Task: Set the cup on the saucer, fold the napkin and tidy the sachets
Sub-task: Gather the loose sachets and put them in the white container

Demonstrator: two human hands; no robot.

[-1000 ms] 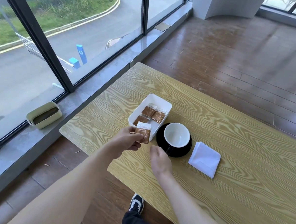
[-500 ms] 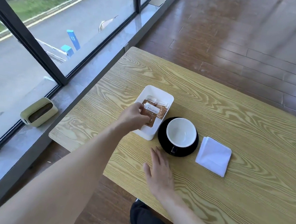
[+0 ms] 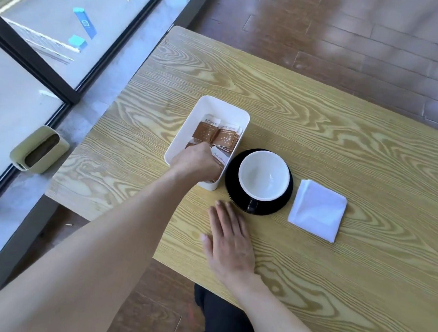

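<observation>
A white cup [image 3: 263,176] with a dark handle stands on a black saucer [image 3: 282,205]. To its right a folded white napkin [image 3: 317,210] lies flat on the table. Left of the saucer a white rectangular tray [image 3: 223,106] holds several brown-and-white sachets [image 3: 216,133]. My left hand [image 3: 196,161] is down inside the near end of the tray, fingers closed on a sachet [image 3: 220,156] whose white edge shows beside my knuckles. My right hand [image 3: 229,240] rests flat on the table in front of the saucer, fingers spread, holding nothing.
The wooden table [image 3: 347,278] stands by a floor-to-ceiling window with a dark frame [image 3: 31,56]. A pale green bin [image 3: 39,149] sits on the grey sill to the left. Brown plank flooring lies beyond the table's far edge. My dark trouser leg [image 3: 222,319] shows below the near edge.
My left hand carried the sachet from the table edge into the tray and lowered it to the bottom. My right hand flattened on the table. The view tipped downward.
</observation>
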